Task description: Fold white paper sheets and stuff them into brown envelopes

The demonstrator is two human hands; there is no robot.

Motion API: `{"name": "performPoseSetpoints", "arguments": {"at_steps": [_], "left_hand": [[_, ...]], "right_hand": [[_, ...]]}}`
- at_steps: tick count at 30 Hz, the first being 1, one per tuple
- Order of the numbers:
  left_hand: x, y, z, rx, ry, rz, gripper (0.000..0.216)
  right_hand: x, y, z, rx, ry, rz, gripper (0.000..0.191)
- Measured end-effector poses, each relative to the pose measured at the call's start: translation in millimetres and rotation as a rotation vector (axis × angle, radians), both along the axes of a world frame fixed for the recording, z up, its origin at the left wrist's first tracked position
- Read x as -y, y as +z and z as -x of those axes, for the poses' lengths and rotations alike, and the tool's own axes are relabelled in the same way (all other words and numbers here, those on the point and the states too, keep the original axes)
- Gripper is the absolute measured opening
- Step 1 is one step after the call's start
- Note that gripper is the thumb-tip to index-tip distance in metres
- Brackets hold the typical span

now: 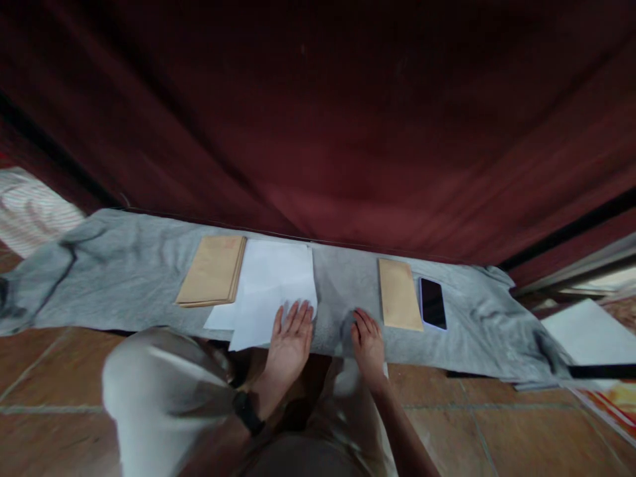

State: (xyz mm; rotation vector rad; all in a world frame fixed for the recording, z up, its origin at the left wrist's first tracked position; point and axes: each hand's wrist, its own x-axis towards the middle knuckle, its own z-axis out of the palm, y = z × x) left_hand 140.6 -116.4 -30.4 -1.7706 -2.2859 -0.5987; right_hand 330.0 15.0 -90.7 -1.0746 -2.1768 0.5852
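Note:
My left hand (291, 339) lies flat with its fingers stretched out, the fingertips on the lower right part of some white paper sheets (273, 271). A dark watch sits on that wrist. To the left of the sheets, and touching them, is a stack of brown envelopes (212, 268). My right hand (368, 341) rests on the grey cloth (342, 285), its fingers slightly bent and nothing visible in it. Just right of it lies a single brown envelope (400, 295), with a dark-screened phone (433, 304) beside that.
A dark red curtain-like fabric (318, 159) rises behind the cloth-covered surface. My knees are under its near edge, above a tiled floor (447, 424). At the far right are a white board or sheet (591, 331) and a colourful printed item (619, 401). Striped fabric (34, 209) hangs at far left.

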Motion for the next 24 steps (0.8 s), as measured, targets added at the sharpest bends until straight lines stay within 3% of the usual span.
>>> {"name": "performPoseSetpoints", "arguments": {"at_steps": [6,12,16,20,24], "left_hand": [[-15,-5.6,-72,-0.130,-0.252,0.026,0.046],[-24,-14.9,-97,-0.159,-0.354,0.094,0.042],[-23,-10.9,-91,-0.104,-0.371,0.118,0.045],[-8,-13.6,-61,0.092,-0.311,0.053,0.056],[8,-26.6,-14,0.513,0.051,-0.116,0.059]], "right_hand": [[-15,9.8,-4,-0.422,-0.102,0.582,0.053],[-21,9.3,-3,-0.524,-0.127,0.723,0.048],[-24,10.6,-1,-0.604,-0.185,0.712,0.045],[-28,10.4,-1,-0.624,-0.182,0.743,0.048],[-31,5.3,0,-0.594,-0.247,0.735,0.047]]}}
